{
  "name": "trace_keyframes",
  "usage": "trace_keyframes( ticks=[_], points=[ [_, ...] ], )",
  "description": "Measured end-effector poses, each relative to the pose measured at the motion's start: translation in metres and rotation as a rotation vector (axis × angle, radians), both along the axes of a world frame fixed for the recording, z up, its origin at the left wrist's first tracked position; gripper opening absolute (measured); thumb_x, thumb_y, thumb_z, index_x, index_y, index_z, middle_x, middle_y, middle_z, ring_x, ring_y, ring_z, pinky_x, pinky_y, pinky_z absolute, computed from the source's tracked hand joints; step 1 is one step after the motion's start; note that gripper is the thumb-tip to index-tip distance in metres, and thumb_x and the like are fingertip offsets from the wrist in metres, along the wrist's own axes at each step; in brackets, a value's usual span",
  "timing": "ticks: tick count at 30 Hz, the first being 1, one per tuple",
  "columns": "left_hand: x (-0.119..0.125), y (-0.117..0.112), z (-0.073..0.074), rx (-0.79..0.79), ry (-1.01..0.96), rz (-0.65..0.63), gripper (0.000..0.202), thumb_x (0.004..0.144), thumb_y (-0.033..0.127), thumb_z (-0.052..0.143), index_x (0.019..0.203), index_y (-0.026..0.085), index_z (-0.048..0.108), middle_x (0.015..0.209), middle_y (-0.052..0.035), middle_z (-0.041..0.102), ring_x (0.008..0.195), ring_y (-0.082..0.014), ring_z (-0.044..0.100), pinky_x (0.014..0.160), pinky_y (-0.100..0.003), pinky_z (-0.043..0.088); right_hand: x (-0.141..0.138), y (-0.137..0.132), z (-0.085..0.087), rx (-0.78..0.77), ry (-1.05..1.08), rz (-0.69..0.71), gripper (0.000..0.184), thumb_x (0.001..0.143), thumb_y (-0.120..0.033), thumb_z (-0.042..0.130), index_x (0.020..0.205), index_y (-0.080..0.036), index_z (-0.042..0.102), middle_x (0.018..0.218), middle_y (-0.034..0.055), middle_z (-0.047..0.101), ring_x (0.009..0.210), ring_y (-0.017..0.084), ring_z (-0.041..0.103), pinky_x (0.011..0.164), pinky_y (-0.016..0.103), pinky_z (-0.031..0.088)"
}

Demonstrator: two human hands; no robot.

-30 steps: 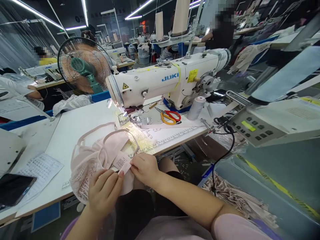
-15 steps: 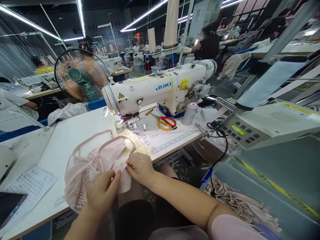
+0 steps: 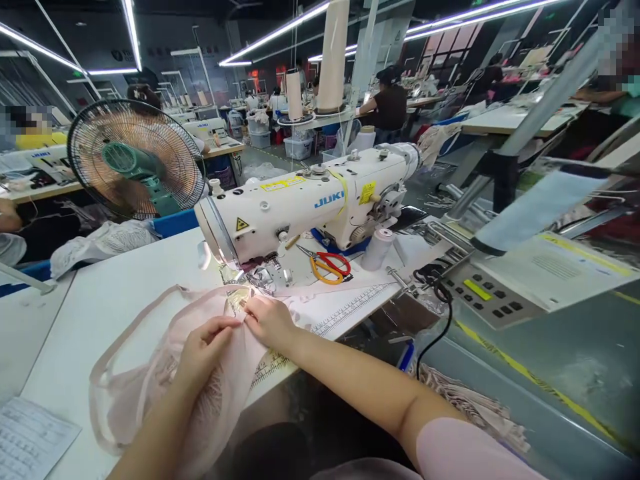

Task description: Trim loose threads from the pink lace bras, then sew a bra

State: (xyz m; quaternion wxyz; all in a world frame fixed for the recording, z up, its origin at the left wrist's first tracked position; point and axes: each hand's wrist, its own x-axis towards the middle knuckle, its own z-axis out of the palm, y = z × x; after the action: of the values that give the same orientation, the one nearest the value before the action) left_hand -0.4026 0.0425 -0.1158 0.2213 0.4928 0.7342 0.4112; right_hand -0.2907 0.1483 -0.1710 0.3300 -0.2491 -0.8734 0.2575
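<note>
A pale pink lace garment with thin straps [image 3: 227, 393], its exact kind unclear in the folds, lies bunched on the white table and hangs over the front edge. My left hand [image 3: 205, 350] pinches its upper edge between thumb and fingers. Close beside it, my right hand [image 3: 270, 323] pinches the same edge, just in front of the needle area of a white JUKI sewing machine [image 3: 285, 213]. The fingertips of both hands nearly meet. Whether the cloth lies under the presser foot is hidden by my right hand and the fabric.
Orange-and-red-handled scissors [image 3: 327, 267] and a thread cone [image 3: 377, 250] stand right of the needle. A control box [image 3: 495, 293] juts in at right, above a bin with fabric strips [image 3: 475, 407]. A fan [image 3: 135, 160] stands behind; a written paper [image 3: 35, 437] lies at left.
Both hands have moved up and forward with the garment, from the table's front edge to the machine's needle area. A small white label seen between the hands is now out of sight.
</note>
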Motion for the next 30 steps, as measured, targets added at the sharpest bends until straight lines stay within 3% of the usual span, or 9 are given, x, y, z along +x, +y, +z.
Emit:
trace_keyframes(
  ticks=[4,11,15,18,21,25,30],
  points=[
    [-0.005,0.013,-0.002,-0.105,-0.242,0.018,0.025,0.074,0.042,0.062,0.068,0.019,0.053,0.059,0.0026,0.057,0.056,-0.0141,0.054,0.05,-0.023,0.042,-0.004,0.001,-0.003,-0.042,0.013,0.004,0.007,0.078,-0.014,0.049,0.079,-0.019,0.054,0.079,0.0032,0.061,0.075,0.016,0.057,0.067,0.025,0.04],
    [-0.013,0.02,-0.004,-0.236,-0.494,-0.076,0.03,0.073,0.046,0.064,0.073,0.016,0.059,0.068,-0.0008,0.061,0.062,-0.0148,0.055,0.055,-0.024,0.044,-0.01,0.007,-0.007,-0.146,0.012,0.027,0.006,0.078,-0.015,0.049,0.078,-0.019,0.053,0.072,0.0014,0.059,0.07,0.016,0.055,0.065,0.026,0.041],
    [-0.017,0.015,-0.011,-0.237,-0.553,-0.047,0.03,0.072,0.047,0.065,0.075,0.018,0.06,0.066,0.0017,0.059,0.058,-0.0125,0.052,0.051,-0.022,0.042,-0.002,0.009,-0.002,-0.244,0.015,0.043,0.023,0.076,-0.013,0.049,0.099,-0.016,0.049,0.066,-0.0025,0.056,0.06,0.013,0.052,0.058,0.024,0.042],
    [-0.019,0.013,-0.014,-0.228,-0.567,-0.03,0.031,0.07,0.048,0.067,0.072,0.018,0.06,0.063,0.0023,0.058,0.056,-0.0129,0.052,0.049,-0.022,0.041,0.014,0.007,0.01,-0.369,0.109,0.047,0.02,0.083,-0.014,0.039,0.103,-0.015,0.046,0.073,0.0003,0.057,0.064,0.013,0.054,0.063,0.025,0.045],
    [-0.018,0.013,-0.012,-0.217,-0.582,-0.025,0.031,0.069,0.047,0.068,0.075,0.017,0.061,0.066,0.0013,0.06,0.059,-0.0141,0.054,0.052,-0.023,0.043,0.025,0.0,0.02,-0.488,0.197,0.155,0.018,0.086,-0.014,0.035,0.097,-0.016,0.05,0.081,0.0025,0.061,0.066,0.011,0.057,0.067,0.027,0.048],
    [-0.016,0.014,-0.008,-0.203,-0.609,-0.033,0.029,0.069,0.044,0.069,0.077,0.017,0.062,0.073,-0.0007,0.063,0.069,-0.0163,0.057,0.061,-0.025,0.046,0.023,-0.011,0.019,-0.689,0.242,0.278,0.02,0.085,-0.014,0.041,0.097,-0.017,0.057,0.083,0.0027,0.065,0.066,0.011,0.063,0.063,0.024,0.051],
    [-0.017,0.013,-0.009,-0.202,-0.624,-0.019,0.026,0.072,0.042,0.067,0.075,0.017,0.062,0.071,-0.0006,0.062,0.068,-0.0152,0.055,0.062,-0.025,0.045,0.014,-0.013,0.014,-0.448,0.205,0.144,0.015,0.078,-0.009,0.052,0.075,-0.018,0.064,0.076,0.0022,0.062,0.073,0.013,0.059,0.07,0.025,0.047]
  ],
)
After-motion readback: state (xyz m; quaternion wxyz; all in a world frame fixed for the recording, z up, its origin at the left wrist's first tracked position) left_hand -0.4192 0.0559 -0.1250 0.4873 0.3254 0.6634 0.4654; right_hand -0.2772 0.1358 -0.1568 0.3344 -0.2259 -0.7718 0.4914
